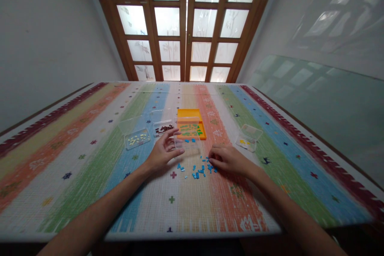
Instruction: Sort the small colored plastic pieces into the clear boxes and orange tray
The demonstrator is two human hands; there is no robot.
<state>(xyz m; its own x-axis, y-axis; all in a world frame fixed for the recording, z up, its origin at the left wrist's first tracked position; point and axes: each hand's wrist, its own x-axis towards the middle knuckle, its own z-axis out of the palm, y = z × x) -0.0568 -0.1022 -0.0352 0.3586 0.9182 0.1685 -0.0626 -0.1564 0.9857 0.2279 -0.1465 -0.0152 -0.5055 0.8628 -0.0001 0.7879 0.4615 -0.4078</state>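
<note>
My left hand curves round the left side of a small clear plastic box, thumb in front and fingers behind. A few blue pieces lie in this box, and its clear lid stands raised at the back. Closer to me, several small blue toy bricks are scattered on the tablecloth. At their right edge my right hand is closed, thumb and fingertips pinched together low over the bricks. What the pinch holds, if anything, is hidden by the fingers.
Behind the clear box stands an open orange case with green pieces. To the left are open clear boxes with dark brown pieces and pale pieces. Another clear box with yellow pieces sits to the right. A striped cloth covers the table.
</note>
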